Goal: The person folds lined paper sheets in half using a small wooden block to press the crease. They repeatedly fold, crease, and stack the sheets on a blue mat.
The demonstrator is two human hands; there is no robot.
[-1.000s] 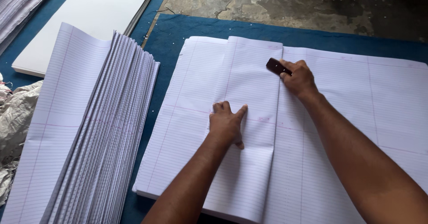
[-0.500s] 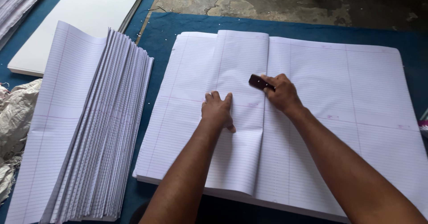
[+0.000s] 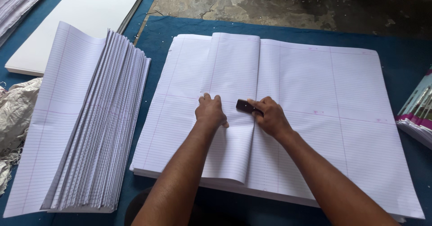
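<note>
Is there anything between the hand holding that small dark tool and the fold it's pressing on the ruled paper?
Nothing visible. The right hand presses the small dark tool directly on the fold of the folded sheet, and the left hand lies flat on that sheet beside it, off the crease.

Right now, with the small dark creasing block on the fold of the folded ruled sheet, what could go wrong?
1. The left hand pins only the middle of the folded ruled sheet; its far end could shift, skewing the crease.
2. The small dark creasing block in the right hand might drag and wrinkle the thin paper.
3. The fanned stack of folded sheets leans and may slide.
</note>
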